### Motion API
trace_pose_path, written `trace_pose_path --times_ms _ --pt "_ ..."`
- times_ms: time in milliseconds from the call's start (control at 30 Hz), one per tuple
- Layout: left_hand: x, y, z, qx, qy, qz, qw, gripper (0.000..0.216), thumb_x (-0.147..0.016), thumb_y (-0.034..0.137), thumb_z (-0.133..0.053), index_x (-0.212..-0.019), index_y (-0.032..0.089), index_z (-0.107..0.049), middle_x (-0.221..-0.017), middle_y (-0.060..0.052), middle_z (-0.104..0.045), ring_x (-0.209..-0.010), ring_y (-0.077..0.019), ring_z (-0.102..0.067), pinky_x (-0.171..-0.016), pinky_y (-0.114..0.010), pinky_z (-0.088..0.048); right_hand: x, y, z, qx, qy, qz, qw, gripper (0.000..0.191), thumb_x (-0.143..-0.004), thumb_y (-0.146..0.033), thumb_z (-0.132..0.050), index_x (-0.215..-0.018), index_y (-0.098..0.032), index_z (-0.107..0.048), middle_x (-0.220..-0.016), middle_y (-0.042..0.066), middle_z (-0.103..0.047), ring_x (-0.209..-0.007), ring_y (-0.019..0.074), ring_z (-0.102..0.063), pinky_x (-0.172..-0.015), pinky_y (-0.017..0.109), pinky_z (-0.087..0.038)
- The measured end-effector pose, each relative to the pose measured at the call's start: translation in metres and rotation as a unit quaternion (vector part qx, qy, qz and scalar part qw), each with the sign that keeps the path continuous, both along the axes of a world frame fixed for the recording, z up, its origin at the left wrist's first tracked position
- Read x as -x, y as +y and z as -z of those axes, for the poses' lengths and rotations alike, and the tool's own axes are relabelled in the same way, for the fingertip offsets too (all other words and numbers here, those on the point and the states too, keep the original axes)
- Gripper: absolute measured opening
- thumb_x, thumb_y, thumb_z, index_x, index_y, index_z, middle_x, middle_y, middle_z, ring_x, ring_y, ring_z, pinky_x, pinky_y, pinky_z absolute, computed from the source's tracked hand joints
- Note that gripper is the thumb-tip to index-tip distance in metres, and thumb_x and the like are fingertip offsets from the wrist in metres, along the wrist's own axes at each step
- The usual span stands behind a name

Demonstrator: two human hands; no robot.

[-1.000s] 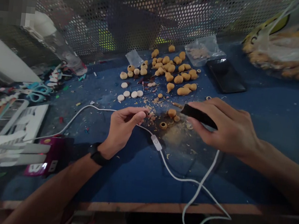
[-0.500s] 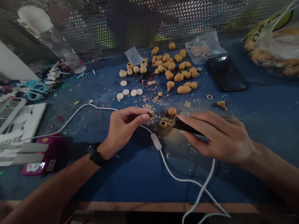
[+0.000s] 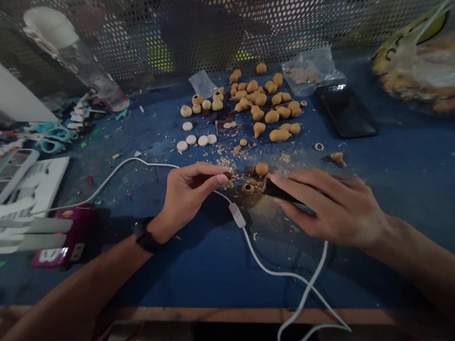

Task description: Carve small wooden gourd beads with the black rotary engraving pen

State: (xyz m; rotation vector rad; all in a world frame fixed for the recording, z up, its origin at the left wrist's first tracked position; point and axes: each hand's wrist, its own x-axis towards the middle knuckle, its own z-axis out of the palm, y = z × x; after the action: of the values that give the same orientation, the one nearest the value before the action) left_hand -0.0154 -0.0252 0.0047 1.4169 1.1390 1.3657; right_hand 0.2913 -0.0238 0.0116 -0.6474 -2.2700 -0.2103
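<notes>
Blue desk [image 3: 201, 280]: my right hand [image 3: 332, 207] grips a long black tool [image 3: 282, 191] facing left, toward my left hand [image 3: 187, 192]'s pinched brown nub [image 3: 228, 175].

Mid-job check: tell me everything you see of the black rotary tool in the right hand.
The black rotary tool has a dark, smooth-looking body, probably plastic, mostly covered by the right hand, which grips it from above. A brass-coloured nose carries a thin metallic-looking bit. It lies nearly level, low over the blue tabletop, pointing at the fingertips of the left hand. Whether it's spinning, or the bit touches the piece pinched there, I can't tell.
</notes>
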Motion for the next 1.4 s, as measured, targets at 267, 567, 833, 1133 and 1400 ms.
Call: trace_pose_path --times_ms 267,567,833,1133,1400 --pt "-0.001 -0.001 -0.003 -0.024 0.022 -0.004 0.999 0.023 -0.086 0.049 -0.108 -0.092 0.03 -0.098 -0.093 -0.006 -0.094 -0.087 -0.0225 -0.09 -0.079 -0.032 -0.075 0.003 0.0 -0.002 -0.038 -0.015 -0.004 0.999 0.038 -0.11 -0.023 -0.081 -0.148 -0.027 -0.078 -0.113 0.004 -0.089 -0.09 0.0205 -0.086 -0.072 0.031 -0.068" --pt "-0.002 -0.001 -0.002 -0.014 0.028 0.002 1.0 0.025 -0.085 0.051 -0.108 -0.089 0.029 -0.097 -0.093 -0.007 -0.094 -0.089 -0.0241 -0.09 -0.082 -0.035 -0.075 0.002 0.001 -0.015 -0.12 -0.096 0.0 0.988 0.022 -0.116 -0.021 -0.072 -0.137 -0.013 -0.076 -0.105 0.006 -0.089 -0.084 0.0166 -0.083 -0.073 0.027 -0.069" --pt "-0.003 -0.001 -0.008 -0.006 0.029 0.006 1.0 0.02 -0.083 0.045 -0.108 -0.087 0.028 -0.097 -0.092 -0.007 -0.094 -0.088 -0.0244 -0.091 -0.086 -0.036 -0.076 0.001 -0.002 -0.014 -0.116 -0.104 0.007 0.988 0.027 -0.115 -0.019 -0.075 -0.14 -0.011 -0.075 -0.11 0.008 -0.089 -0.088 0.017 -0.083 -0.08 0.027 -0.069" --pt "-0.004 -0.002 -0.008 0.005 0.024 0.014 1.0 0.02 -0.083 0.045 -0.108 -0.085 0.029 -0.096 -0.089 -0.006 -0.094 -0.085 -0.0238 -0.089 -0.084 -0.036 -0.076 0.004 -0.003 -0.014 -0.096 -0.082 -0.005 0.992 0.023 -0.114 -0.016 -0.077 -0.137 -0.011 -0.077 -0.111 0.006 -0.088 -0.084 0.0144 -0.082 -0.075 0.028 -0.065" --pt "-0.003 -0.002 -0.007 -0.021 0.008 0.04 0.999 0.016 -0.088 0.043 -0.108 -0.091 0.031 -0.098 -0.09 -0.005 -0.094 -0.084 -0.0204 -0.089 -0.08 -0.029 -0.072 0.002 -0.005 -0.007 -0.091 -0.084 -0.005 0.992 0.033 -0.112 -0.014 -0.078 -0.144 -0.013 -0.074 -0.118 0.006 -0.09 -0.088 0.0182 -0.085 -0.075 0.033 -0.068"
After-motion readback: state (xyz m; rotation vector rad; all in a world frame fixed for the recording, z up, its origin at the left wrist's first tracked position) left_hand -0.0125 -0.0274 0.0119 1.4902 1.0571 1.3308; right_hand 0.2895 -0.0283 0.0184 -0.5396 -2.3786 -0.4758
